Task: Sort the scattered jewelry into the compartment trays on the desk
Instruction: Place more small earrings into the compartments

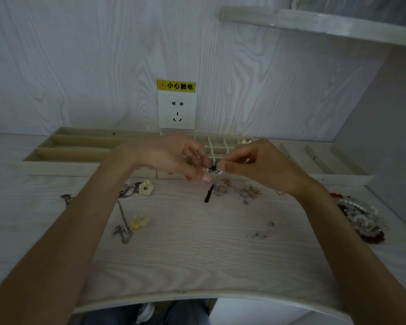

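Small dark jewelry piece [213, 170] pinched between both hands: left hand [174, 158], right hand [256, 161], raised above tabletop [197, 259] before compartment trays [80, 156] at far edge. Loose rings [234, 190] beneath.

A white wall socket [177, 110] topped by a yellow warning sticker [176, 85] sits on the woodgrain wall [80, 66] above the fingers; a shelf [326, 24] juts out upper right.
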The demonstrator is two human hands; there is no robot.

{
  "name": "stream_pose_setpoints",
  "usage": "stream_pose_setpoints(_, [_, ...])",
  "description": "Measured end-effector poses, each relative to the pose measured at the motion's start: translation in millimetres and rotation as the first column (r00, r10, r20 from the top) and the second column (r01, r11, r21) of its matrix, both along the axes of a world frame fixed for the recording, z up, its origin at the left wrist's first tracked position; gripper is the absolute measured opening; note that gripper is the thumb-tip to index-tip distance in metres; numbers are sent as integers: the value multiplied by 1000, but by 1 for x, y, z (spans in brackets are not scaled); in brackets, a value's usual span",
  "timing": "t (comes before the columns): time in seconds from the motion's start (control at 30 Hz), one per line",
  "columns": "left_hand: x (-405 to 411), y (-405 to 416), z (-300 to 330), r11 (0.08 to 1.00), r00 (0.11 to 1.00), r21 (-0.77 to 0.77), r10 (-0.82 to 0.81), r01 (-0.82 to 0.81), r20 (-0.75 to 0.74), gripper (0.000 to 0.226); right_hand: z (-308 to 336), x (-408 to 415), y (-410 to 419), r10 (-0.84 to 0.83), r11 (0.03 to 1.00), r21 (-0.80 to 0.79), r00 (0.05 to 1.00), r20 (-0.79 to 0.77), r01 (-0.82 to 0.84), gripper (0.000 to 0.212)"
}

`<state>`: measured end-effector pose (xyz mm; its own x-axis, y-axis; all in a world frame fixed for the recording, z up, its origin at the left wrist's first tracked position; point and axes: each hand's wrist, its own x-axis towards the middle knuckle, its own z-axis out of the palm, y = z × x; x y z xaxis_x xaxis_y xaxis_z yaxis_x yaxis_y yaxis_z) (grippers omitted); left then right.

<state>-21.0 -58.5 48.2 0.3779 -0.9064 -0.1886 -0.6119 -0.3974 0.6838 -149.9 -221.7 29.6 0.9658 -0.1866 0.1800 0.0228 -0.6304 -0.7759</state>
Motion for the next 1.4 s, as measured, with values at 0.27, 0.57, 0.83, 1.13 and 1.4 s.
stream_pose_setpoints(0.27, [-9,-7,2,898,942,-309,254,-314,-219,18,5,3,2,-261,903,373,962,80,214,13])
stream_pose_setpoints(0.57, [-15,-18,-5,843,867,-291,338,-451,-366,36,-6,8,14,-281,930,323,904,322,174,16])
stream_pose_setpoints(0.83, [6,-22,-1,850,966,-482,258,-214,26,14,1,5,-7,-207,956,243,965,159,165,26])
stream_pose_setpoints(1.13, [25,-52,10,888,963,-457,156,-39,220,12,11,21,-29,-34,931,354,988,-152,87,41])
stream_pose_setpoints(1.4, [34,-64,-15,895,956,-442,177,-59,232,14,-6,25,-36,-185,910,360,978,-93,206,31])
